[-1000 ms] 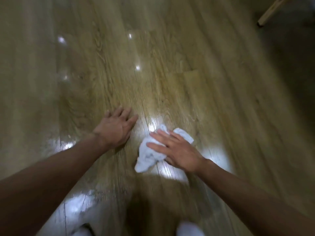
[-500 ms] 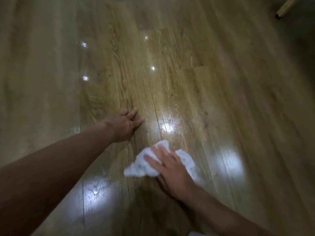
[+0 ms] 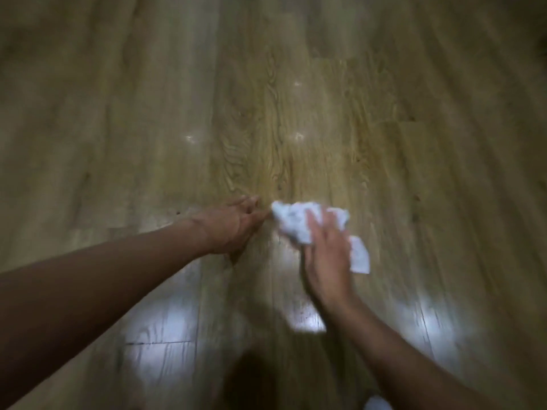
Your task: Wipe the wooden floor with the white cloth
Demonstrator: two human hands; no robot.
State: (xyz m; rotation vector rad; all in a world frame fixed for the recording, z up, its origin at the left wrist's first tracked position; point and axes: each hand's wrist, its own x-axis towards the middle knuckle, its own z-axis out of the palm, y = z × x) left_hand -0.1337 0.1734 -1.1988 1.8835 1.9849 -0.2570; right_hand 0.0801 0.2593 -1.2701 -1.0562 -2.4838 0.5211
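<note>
My right hand (image 3: 327, 255) lies flat, fingers extended, pressing down on the crumpled white cloth (image 3: 299, 221), which bunches out beyond my fingertips and to the hand's right. My left hand (image 3: 231, 226) rests open and flat on the glossy wooden plank floor (image 3: 296, 113), its fingertips just beside the cloth's left edge. Bright light reflections (image 3: 159, 324) gleam nearer my body than both hands.

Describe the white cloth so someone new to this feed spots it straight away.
Start from the wooden floor that fills the view and follow the two bare forearms up to the hands. The white cloth lies crumpled on the boards under the fingers of the right hand, just right of the left hand. It is the only crumpled white fabric; the other pale patches are flat glare.
</note>
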